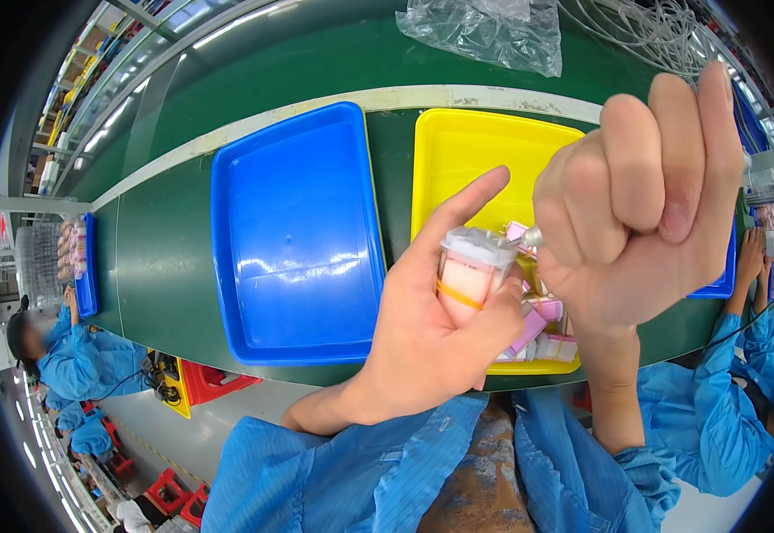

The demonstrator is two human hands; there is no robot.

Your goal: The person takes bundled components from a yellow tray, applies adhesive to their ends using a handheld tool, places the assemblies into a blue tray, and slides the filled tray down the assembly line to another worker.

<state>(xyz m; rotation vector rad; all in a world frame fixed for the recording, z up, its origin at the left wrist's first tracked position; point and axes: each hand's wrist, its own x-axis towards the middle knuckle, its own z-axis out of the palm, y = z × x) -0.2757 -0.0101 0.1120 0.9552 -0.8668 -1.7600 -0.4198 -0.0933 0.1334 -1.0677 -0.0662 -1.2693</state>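
Note:
My left hand [422, 329] is wrapped round a small pale-pink, box-shaped item [465, 282] with a whitish top and a yellow band around it. It is held upright over the near left part of the yellow tray [485, 147], its index finger stretched out. Raised close to the camera, my right hand [636, 195] is closed round a slim tool with a metal tip [530, 238]. The tip meets the right edge of the item's top. My fingers hide the rest of the tool, so its kind cannot be told. Several pink-and-white small boxes [542, 320] lie in the yellow tray.
A blue tray [298, 222] sits left of the yellow one on the green table [165, 240]. Clear plastic bags [494, 31] and coiled cables [654, 35] lie at the back. Co-workers in blue [716, 417] sit at the right, another [76, 355] at the far left.

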